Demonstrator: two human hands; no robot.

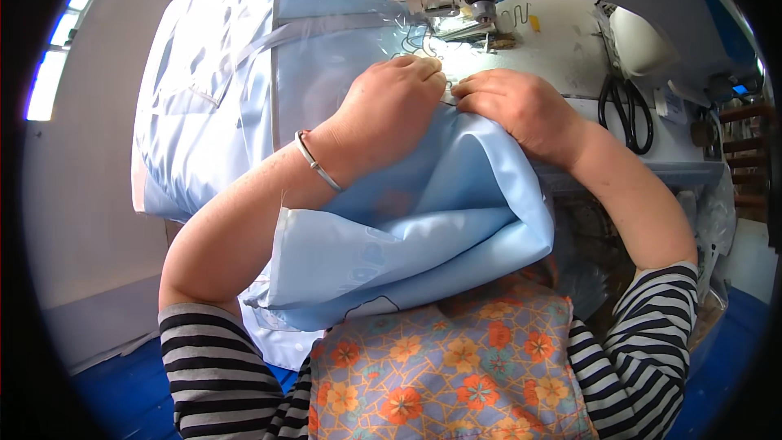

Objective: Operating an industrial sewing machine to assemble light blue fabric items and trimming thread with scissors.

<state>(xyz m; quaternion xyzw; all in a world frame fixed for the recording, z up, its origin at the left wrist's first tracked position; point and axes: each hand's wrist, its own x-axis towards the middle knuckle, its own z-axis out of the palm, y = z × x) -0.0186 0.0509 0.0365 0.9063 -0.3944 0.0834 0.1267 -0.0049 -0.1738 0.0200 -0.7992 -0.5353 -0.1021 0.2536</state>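
Observation:
Light blue fabric lies bunched over the front of a sewing machine's bed and hangs down onto my lap. My left hand is at the fabric's far edge, fingers pressed together on it just in front of the needle area. Close by on the right, my right hand pinches the same edge between thumb and fingers. The fingertips of both hands nearly meet. Above them is the sewing machine head, its lit needle area just beyond my fingers.
A large pile of pale blue fabric and clear plastic fills the left side. Black-handled scissors hang or lie at the right of the machine bed. A white rounded thing stands behind them. My floral apron covers my lap.

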